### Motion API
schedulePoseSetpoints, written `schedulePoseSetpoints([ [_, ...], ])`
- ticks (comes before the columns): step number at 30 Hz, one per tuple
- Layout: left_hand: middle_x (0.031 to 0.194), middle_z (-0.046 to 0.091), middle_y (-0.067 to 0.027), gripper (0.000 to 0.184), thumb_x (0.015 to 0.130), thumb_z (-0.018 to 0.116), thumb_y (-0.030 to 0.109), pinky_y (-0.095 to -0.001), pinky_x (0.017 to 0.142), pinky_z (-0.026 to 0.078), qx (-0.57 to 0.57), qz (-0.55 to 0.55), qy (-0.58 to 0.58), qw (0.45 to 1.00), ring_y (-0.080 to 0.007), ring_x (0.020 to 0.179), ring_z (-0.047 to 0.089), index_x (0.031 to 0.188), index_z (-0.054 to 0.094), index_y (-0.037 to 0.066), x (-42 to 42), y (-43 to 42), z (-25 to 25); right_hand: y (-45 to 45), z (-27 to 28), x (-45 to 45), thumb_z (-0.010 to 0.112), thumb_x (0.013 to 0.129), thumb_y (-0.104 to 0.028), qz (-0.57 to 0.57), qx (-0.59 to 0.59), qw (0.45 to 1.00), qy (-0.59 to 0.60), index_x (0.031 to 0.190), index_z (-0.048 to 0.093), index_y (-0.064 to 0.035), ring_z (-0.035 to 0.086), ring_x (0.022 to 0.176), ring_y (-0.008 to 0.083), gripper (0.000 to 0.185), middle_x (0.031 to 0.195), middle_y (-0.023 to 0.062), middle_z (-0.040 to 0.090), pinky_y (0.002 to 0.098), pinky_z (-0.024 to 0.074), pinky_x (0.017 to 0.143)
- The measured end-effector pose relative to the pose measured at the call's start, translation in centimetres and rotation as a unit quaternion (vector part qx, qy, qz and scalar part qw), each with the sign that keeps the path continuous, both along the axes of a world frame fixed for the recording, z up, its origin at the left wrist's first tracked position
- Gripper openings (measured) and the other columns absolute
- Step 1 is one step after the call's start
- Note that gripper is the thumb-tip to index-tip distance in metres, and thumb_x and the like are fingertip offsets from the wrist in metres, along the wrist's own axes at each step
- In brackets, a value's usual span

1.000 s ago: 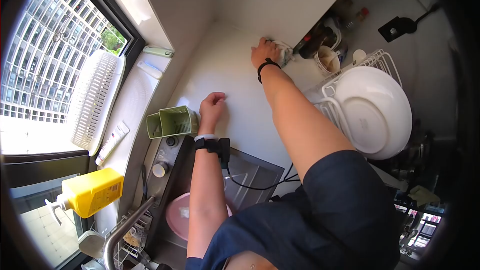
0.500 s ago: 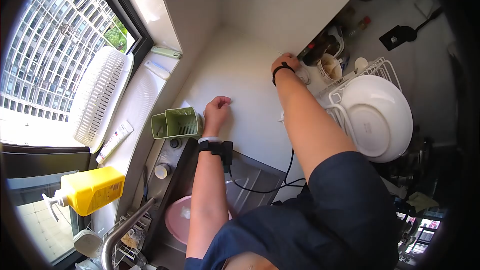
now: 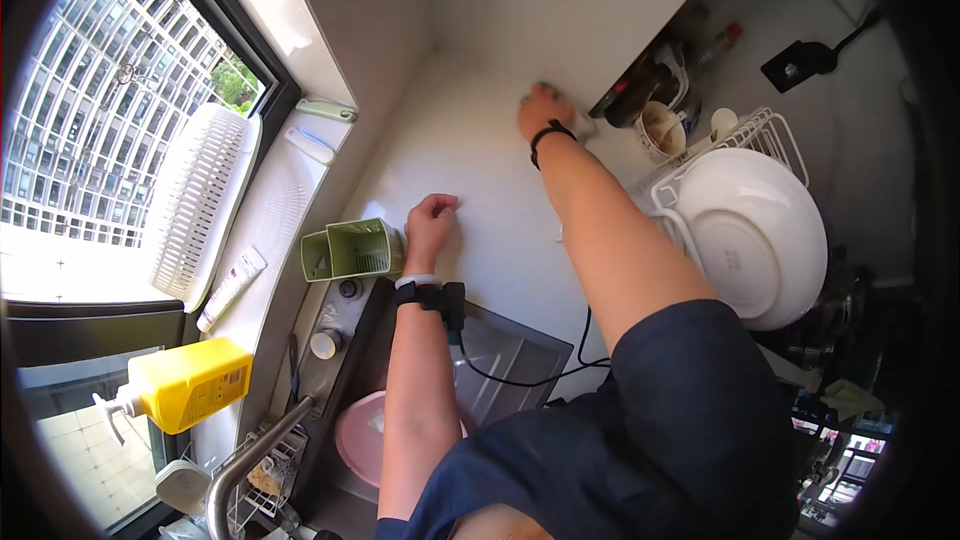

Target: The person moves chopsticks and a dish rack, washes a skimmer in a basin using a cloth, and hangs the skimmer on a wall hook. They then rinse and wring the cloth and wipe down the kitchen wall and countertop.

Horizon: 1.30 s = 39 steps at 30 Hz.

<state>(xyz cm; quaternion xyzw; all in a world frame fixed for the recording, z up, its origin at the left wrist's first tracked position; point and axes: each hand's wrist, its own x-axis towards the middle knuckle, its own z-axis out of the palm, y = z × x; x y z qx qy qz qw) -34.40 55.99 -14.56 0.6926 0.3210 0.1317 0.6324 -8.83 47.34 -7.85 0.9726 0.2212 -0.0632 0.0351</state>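
Note:
My right hand (image 3: pixel 545 112) presses on the white counter (image 3: pixel 500 180) near the back wall, its fingers curled over a pale cloth (image 3: pixel 584 125). Most of that cloth is hidden beneath the hand. On the near left part of the counter, my left hand (image 3: pixel 431 220) rests with its fingers curled in and nothing visible in them. Just left of it stands a green divided holder (image 3: pixel 362 248).
A large white plate (image 3: pixel 755 240) leans in a wire rack (image 3: pixel 770 135), near a cup (image 3: pixel 661 128). A pink basin (image 3: pixel 360 435) lies in the sink (image 3: pixel 500 340) under my left forearm. On the left are a yellow pump bottle (image 3: pixel 190 383) and a white basket (image 3: pixel 195 205).
My right hand slid right along the back of the counter with the cloth, then came back left. My left hand has stayed by the green holder. The view has shifted slightly.

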Motion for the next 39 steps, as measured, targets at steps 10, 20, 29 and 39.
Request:
schedulePoseSetpoints([
  [10, 0.086, 0.067, -0.0033, 0.017, 0.080, 0.055, 0.003, -0.0246, 0.076, 0.047, -0.028, -0.014, -0.027, 0.999, -0.0109, 0.082, 0.061, 0.093, 0.065, 0.006, -1.0, -0.5, 0.2, -1.5, 0.4, -1.0, 0.042, 0.089, -0.030, -0.236, 0.027, 0.971, 0.011, 0.129, 0.033, -0.0010, 0.039, 0.121, 0.0367, 0.050, 0.134, 0.0224, 0.035, 0.0453, 0.0346, 0.096],
  [20, 0.086, 0.067, -0.0029, 0.018, 0.078, 0.055, 0.001, -0.0241, 0.075, 0.047, -0.019, -0.007, 0.021, 1.000, -0.0103, 0.079, 0.060, 0.093, 0.065, 0.006, -0.8, -0.5, 1.3, 3.4, -0.5, -1.5, 0.038, 0.090, -0.033, 0.009, 0.046, 0.999, 0.025, 0.130, 0.037, -0.0124, 0.036, 0.125, 0.0291, 0.045, 0.138, 0.0098, 0.034, 0.0456, 0.0301, 0.100],
  [29, 0.086, 0.066, -0.0046, 0.020, 0.077, 0.053, -0.001, -0.0237, 0.075, 0.047, -0.021, 0.002, -0.031, 0.999, -0.0110, 0.079, 0.060, 0.092, 0.064, 0.004, -1.3, -0.4, 0.8, -2.3, -0.1, -2.2, 0.037, 0.092, -0.039, -0.133, -0.026, 0.991, 0.003, 0.132, 0.036, -0.0115, 0.040, 0.121, 0.0291, 0.048, 0.135, 0.0095, 0.037, 0.0450, 0.0328, 0.096],
  [39, 0.087, 0.067, -0.0058, 0.020, 0.078, 0.051, -0.001, -0.0246, 0.076, 0.046, -0.012, -0.009, -0.023, 1.000, -0.0121, 0.081, 0.061, 0.092, 0.064, 0.004, -1.2, -0.4, 1.0, -1.5, -0.2, -0.8, 0.037, 0.091, -0.043, -0.208, -0.004, 0.978, 0.018, 0.129, 0.039, -0.0050, 0.042, 0.120, 0.0286, 0.054, 0.129, 0.0170, 0.044, 0.0424, 0.0367, 0.095],
])
